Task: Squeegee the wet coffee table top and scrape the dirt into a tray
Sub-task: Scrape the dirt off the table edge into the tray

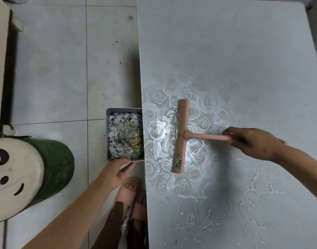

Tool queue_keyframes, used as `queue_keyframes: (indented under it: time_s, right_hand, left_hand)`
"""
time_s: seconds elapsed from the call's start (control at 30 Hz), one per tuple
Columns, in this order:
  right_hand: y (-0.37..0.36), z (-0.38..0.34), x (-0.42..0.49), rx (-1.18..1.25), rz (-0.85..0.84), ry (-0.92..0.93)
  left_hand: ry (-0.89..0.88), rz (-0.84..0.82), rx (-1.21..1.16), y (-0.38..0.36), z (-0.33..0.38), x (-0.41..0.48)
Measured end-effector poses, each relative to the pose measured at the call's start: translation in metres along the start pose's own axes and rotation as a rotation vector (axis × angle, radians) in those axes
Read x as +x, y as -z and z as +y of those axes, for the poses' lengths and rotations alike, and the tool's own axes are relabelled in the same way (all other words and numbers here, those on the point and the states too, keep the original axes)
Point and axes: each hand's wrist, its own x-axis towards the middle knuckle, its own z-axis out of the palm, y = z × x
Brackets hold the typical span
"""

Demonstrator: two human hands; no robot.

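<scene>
My left hand (116,172) grips the grey metal tray (107,133) under the table edge (142,87) to catch runoff while my right hand (251,142) pinches the pink plastic squeegee (181,137).

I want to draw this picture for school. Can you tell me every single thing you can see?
coffee table: one, pale grey with a rose pattern, right side of the view
water: streaks and drops, clear, on the near part of the table top
squeegee: one, pinkish-brown, on the table top near its left edge
tray: one, grey, against the table's left edge
dirt: one heap, grey with green and orange scraps, inside the tray
stool: one, cream panda-face top and green side, lower left on the floor
floor: grey tiles, left side
slippers: two, pink, on the feet beside the table
left hand: holds the tray's near rim
right hand: grips the squeegee's handle end
</scene>
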Motion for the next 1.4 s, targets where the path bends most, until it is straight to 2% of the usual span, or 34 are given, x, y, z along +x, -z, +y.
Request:
queue_keyframes:
  time_s: [0.07,0.17,0.3,0.53,0.7,0.83,1.07,1.3,1.4]
  right_hand:
    - [0.002,-0.005,0.005,-0.021,0.016,0.02]
    - [0.009,0.004,0.0,-0.017,0.012,-0.01]
    - [0.016,0.01,-0.002,-0.026,-0.03,-0.053]
    - [0.016,-0.008,0.011,-0.059,0.027,0.017]
    - [0.027,-0.004,0.013,-0.062,-0.022,-0.011]
    - [0.02,-0.02,0.029,-0.058,0.044,0.036]
    - [0.02,-0.05,0.052,-0.04,0.062,0.134]
    - [0.044,-0.032,0.032,-0.068,0.045,0.028]
    - [0.038,-0.041,0.042,-0.089,0.047,0.043]
  left_hand:
    - [0.059,0.023,-0.12,-0.003,0.001,-0.001]
    - [0.087,0.053,-0.172,-0.001,0.004,0.0]
    - [0.117,0.047,-0.186,-0.001,0.005,0.001]
    - [0.087,0.061,-0.189,0.0,0.005,0.008]
    - [0.102,0.053,-0.178,-0.002,0.013,0.017]
    - [0.104,0.07,-0.19,-0.006,0.017,0.018]
    - [0.104,0.028,-0.214,-0.006,0.017,0.017]
    - [0.091,-0.002,-0.215,-0.005,0.015,0.02]
    - [0.09,-0.005,-0.212,-0.005,0.015,0.021]
